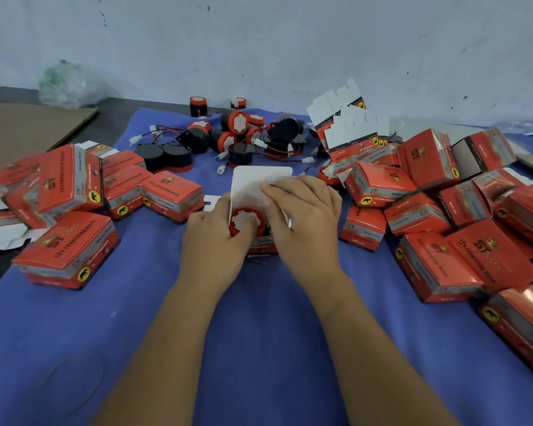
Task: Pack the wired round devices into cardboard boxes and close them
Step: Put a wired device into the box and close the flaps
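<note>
At the centre of the blue cloth stands an open red cardboard box (263,242) with its white lid flap (253,179) raised. Inside it sits a round red-and-black device (243,222), its white-centred face up. My left hand (216,232) holds the box's left side, thumb on the device's rim. From the right, my right hand (302,210) lies over the box with its fingers on the lid flap. The device's wire is hidden.
A pile of loose wired round devices (228,136) lies behind the box. Closed red boxes (71,250) are scattered on the left and heaped on the right (443,210). Flat unfolded box blanks (348,130) stand at the back right. A rubber band (74,382) lies near left.
</note>
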Demonstrator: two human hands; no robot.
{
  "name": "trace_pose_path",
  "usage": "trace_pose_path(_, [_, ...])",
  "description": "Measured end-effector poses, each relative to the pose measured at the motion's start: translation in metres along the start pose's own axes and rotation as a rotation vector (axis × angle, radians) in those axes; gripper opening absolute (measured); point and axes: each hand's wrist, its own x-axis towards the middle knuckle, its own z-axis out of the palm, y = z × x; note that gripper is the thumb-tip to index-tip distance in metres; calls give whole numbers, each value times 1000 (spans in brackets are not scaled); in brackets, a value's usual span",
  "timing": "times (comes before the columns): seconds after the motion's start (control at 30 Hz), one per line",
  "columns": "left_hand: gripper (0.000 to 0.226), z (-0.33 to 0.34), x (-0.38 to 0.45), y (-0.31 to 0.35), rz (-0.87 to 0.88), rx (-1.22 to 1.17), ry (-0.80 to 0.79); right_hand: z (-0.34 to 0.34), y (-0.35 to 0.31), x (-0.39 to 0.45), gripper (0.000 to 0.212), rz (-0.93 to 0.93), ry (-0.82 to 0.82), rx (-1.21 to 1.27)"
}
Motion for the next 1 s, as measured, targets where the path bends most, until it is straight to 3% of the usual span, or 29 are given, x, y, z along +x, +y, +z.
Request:
trace_pose_path(0.2, [47,0,0,0,10,36,11,-2,-7,3,38,189,-246,185])
trace_pose_path(0.4, [41,-1,0,1,-32,-8,7,-7,-1,6,43,196,-238,236])
trace_pose_path(0.53, [42,-2,0,2,-29,45,7,-11,-6,9,36,445,-264,480])
trace_pose_path(0.63, [37,-2,0,2,-39,64,17,-13,-10,11,39,511,-289,549])
trace_pose_path(0.83, [33,-1,-1,2,-32,54,8,-8,-5,11,57,311,-312,318])
trace_pose_path(1.0, [43,-1,-1,1,-59,55,16,-10,8,3,15,207,-177,161])
